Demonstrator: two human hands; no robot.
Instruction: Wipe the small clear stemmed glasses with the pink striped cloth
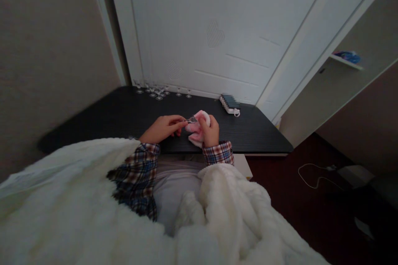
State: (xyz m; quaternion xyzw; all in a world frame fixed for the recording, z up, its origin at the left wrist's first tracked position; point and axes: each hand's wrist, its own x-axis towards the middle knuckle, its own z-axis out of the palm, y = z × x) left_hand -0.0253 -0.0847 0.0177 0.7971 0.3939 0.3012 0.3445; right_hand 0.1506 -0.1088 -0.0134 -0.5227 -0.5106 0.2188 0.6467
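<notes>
My left hand [163,128] is closed in a pinch on a small clear glass [192,120], held sideways over the black table [255,132]. My right hand [210,131] is wrapped round a pink and white cloth [196,131], which is pressed against the glass. Both hands are above the table's near edge, in plaid cuffs under fluffy white sleeves. The glass is partly hidden by the cloth and fingers.
Several small stemmed glasses [157,90] stand in a row at the back of the table against the white door. A white device with a dark top [230,104] lies at the back right. A white cable [311,176] lies on the dark floor to the right.
</notes>
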